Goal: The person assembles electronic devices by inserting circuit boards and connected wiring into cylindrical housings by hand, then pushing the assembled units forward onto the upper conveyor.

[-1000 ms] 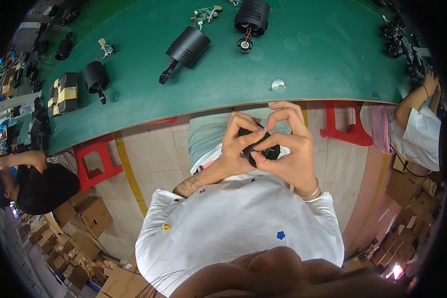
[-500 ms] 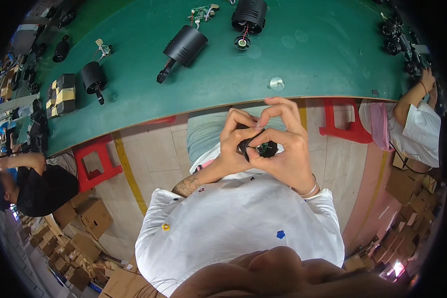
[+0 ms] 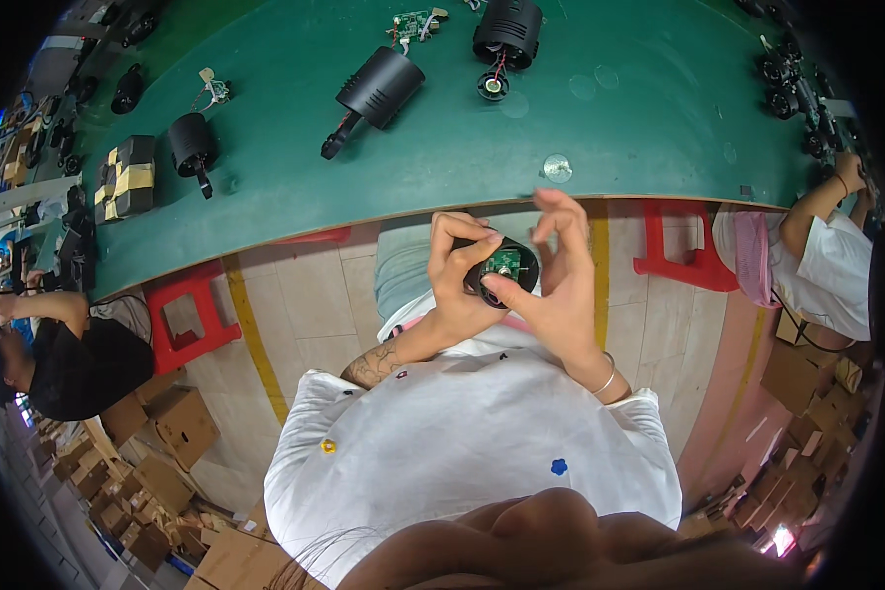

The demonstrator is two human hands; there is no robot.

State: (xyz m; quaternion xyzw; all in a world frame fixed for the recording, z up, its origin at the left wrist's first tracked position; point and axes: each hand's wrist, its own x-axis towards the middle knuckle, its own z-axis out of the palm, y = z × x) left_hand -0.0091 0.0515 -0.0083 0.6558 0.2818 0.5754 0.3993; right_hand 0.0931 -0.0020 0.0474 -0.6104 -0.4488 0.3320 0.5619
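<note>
The left hand point(image 3: 456, 279) grips the black housing point(image 3: 532, 275), at seven o'clock from the clear disc point(image 3: 558, 168) on the tabletop point(image 3: 649, 118); the right hand point(image 3: 562, 295), fingers open, rests its thumb at the circuit board point(image 3: 506, 260). Uneven thumb pressure could tilt the board.

No legible text, numbers or signs (far details blurred).

Curled left fingers point(image 3: 448, 244), extended right thumb point(image 3: 514, 297)
</note>
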